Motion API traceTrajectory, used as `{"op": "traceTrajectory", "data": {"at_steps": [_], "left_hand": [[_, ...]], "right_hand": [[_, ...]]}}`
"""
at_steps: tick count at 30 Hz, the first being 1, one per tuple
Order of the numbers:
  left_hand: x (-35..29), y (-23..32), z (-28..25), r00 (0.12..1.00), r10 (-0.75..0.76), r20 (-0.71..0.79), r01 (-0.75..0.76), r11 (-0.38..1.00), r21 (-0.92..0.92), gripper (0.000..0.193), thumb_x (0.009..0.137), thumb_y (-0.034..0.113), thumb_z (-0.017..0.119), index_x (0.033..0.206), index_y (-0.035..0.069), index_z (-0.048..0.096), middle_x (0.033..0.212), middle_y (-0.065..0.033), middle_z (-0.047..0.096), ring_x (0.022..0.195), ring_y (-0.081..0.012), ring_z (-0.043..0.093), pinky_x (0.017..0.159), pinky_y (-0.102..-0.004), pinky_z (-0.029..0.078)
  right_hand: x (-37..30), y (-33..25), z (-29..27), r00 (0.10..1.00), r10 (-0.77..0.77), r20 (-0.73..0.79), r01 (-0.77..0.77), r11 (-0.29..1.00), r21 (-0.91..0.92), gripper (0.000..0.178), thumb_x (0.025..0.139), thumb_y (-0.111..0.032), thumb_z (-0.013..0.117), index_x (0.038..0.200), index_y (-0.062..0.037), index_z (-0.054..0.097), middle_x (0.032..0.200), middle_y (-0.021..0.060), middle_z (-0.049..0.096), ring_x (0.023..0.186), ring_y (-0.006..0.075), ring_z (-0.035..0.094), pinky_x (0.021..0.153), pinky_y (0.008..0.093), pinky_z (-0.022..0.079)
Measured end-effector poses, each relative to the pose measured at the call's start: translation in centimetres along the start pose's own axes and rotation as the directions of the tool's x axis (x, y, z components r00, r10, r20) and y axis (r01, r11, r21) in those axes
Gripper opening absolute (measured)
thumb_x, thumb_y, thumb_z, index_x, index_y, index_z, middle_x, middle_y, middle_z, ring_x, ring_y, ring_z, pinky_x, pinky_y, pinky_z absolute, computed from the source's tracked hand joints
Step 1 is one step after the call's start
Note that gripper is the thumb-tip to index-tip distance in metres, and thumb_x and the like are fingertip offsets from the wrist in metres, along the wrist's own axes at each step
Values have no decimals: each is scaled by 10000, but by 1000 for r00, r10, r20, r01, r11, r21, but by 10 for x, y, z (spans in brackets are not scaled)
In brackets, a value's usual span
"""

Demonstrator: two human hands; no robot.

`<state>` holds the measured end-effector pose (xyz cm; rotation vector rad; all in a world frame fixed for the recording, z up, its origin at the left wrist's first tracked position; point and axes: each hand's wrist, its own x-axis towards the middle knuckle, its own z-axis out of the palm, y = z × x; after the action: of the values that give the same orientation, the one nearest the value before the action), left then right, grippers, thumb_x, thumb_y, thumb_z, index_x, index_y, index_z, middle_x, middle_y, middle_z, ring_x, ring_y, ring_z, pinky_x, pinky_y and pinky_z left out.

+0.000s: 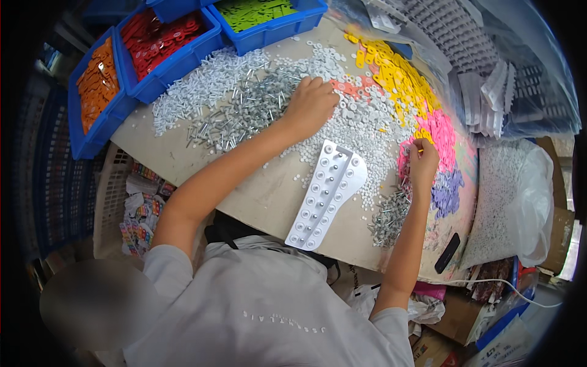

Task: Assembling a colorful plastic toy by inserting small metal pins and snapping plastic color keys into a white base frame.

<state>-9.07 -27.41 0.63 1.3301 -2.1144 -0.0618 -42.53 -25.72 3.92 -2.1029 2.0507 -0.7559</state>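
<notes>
My left hand (310, 109) reaches into the heap where silver metal pins (257, 101) meet small white plastic rings (361, 119). Its fingers are bent down onto the pieces, and what lies under the fingertips is hidden. At the right, my right hand (423, 158) is closed in a pinch beside yellow plastic tabs (400, 76) and pink tabs (439, 131); I cannot make out what is between the fingertips. A white plate (324, 196) lies between my arms, with round white pieces along both sides and metal posts down its middle channel.
Blue bins of orange (98, 85), red (156, 37) and green pieces (254, 12) stand at the far left. Purple tabs (447, 194), more metal pins (391, 217) and a black phone-like object (447, 252) lie at the right. Clear plastic bags (507, 202) flank the table.
</notes>
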Motion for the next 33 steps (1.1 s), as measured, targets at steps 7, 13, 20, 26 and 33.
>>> {"op": "traceTrajectory", "data": {"at_steps": [7, 13, 20, 26, 33], "left_hand": [[-4, 2, 3, 999, 34, 3, -35, 999, 14, 60, 801, 128, 750, 848, 120, 714, 917, -15, 616, 986, -220, 564, 891, -375, 412], [-7, 1, 4, 999, 42, -10, -41, 998, 36, 101, 789, 140, 762, 844, 112, 682, 924, -18, 607, 997, -221, 561, 899, -374, 406], [-9, 4, 1, 998, 16, -53, -14, 999, 41, 191, 771, 203, 802, 824, 120, 638, 913, -26, 611, 971, -228, 554, 896, -383, 396], [-11, 4, -11, 999, -31, -30, 28, 996, -89, 201, 789, 215, 804, 805, 117, 629, 829, -22, 633, 913, -231, 567, 872, -388, 394], [-15, 0, -10, 995, -9, -96, -6, 987, -158, 113, 837, 199, 765, 878, 105, 719, 798, -23, 645, 884, -228, 574, 844, -393, 394]], "right_hand": [[2, -1, 12, 1000, -2, -4, 2, 998, 57, 96, 865, -76, 714, 924, -2, 698, 867, 170, 711, 800, 324, 658, 742, 426, 516], [0, -18, 19, 997, -72, 0, 71, 996, -57, 124, 850, -107, 732, 902, -15, 667, 857, 159, 681, 834, 349, 626, 773, 464, 487], [-5, -16, 27, 997, -78, -10, 76, 991, -106, 113, 850, -96, 728, 894, -21, 655, 865, 154, 673, 845, 356, 606, 790, 477, 468], [-24, -41, 13, 998, -25, -56, 30, 996, 85, 93, 875, -64, 702, 911, -13, 633, 868, 115, 662, 836, 290, 616, 775, 408, 479], [-78, -112, -13, 964, -77, 256, -53, 884, 465, 90, 892, -21, 678, 976, 8, 664, 870, 84, 637, 842, 213, 604, 802, 353, 482]]}}
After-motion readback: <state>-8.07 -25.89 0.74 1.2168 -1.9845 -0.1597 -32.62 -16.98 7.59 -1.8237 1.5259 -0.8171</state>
